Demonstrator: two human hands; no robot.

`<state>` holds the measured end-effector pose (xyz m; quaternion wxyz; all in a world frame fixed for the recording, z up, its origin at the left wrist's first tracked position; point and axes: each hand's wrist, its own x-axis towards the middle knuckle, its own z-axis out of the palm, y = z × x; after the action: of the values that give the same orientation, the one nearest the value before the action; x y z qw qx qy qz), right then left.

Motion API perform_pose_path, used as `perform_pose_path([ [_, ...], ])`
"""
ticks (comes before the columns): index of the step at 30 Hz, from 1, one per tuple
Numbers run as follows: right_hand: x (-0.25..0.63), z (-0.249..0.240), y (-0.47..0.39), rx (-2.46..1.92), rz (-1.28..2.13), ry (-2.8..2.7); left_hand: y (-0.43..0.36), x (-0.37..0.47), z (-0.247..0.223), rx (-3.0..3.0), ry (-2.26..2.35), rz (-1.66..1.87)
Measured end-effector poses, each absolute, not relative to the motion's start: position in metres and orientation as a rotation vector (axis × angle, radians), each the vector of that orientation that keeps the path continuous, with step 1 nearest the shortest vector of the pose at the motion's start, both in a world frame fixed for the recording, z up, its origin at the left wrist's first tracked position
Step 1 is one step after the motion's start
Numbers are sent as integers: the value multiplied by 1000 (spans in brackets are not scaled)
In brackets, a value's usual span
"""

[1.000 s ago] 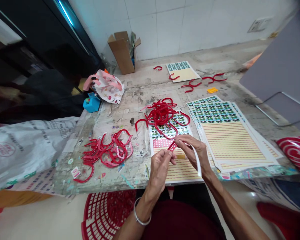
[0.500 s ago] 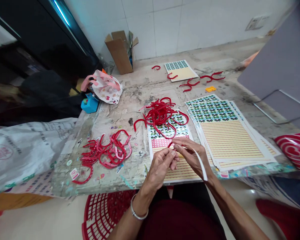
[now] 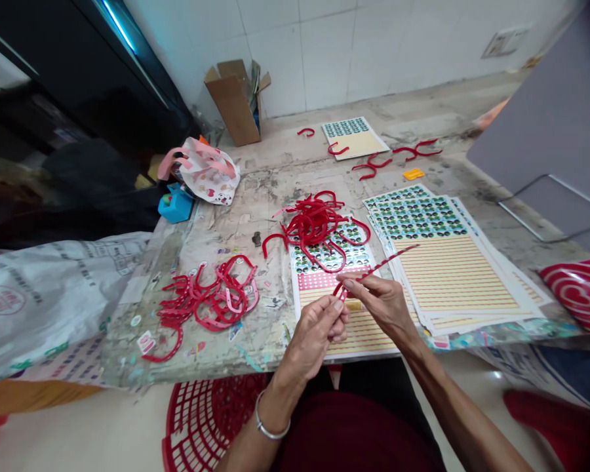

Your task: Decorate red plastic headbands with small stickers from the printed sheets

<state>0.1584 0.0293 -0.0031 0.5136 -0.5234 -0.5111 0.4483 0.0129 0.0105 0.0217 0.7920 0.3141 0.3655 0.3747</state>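
My left hand (image 3: 319,328), with a silver bangle at the wrist, pinches a red band close to the table's front edge. Touching it from the right, my right hand (image 3: 376,298) has its fingers closed on a thin red patterned strip (image 3: 393,256) that sticks out to the upper right. Under both hands lies a printed sheet (image 3: 368,334) with yellow stripes. A pile of red curved bands (image 3: 317,223) covers its upper part. To the left sits another heap of red and pink bands (image 3: 226,295), some with dots.
Stacked sticker sheets (image 3: 437,275) lie at the right. Farther back are a small sheet pile (image 3: 358,144), loose red bands, a yellow piece (image 3: 413,174), a cardboard box (image 3: 236,108), a cloth bag (image 3: 211,174) and a blue box (image 3: 176,204).
The strip at my right hand showed its white side and hung toward the wrist; now its red patterned side points to the upper right. The right hand has turned slightly.
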Motion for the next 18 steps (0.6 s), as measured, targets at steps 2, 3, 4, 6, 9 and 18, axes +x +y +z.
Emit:
perform_pose_path([
  [2, 158, -4, 30, -1267, 1084, -1229, 10, 12, 21, 675, 775, 806],
  [3, 157, -4, 30, -1267, 1093, -1227, 10, 12, 21, 674, 768, 805],
  [4, 157, -4, 31, -1262, 1106, -1221, 10, 12, 21, 673, 762, 803],
  [6, 158, -5, 31, -1256, 1133, -1197, 10, 10, 20, 673, 752, 798],
  [9, 160, -4, 32, -1279, 1155, -1163, 10, 9, 20, 678, 734, 788],
  [18, 163, -3, 31, -1277, 1236, -1098, 9, 7, 18, 712, 689, 770],
])
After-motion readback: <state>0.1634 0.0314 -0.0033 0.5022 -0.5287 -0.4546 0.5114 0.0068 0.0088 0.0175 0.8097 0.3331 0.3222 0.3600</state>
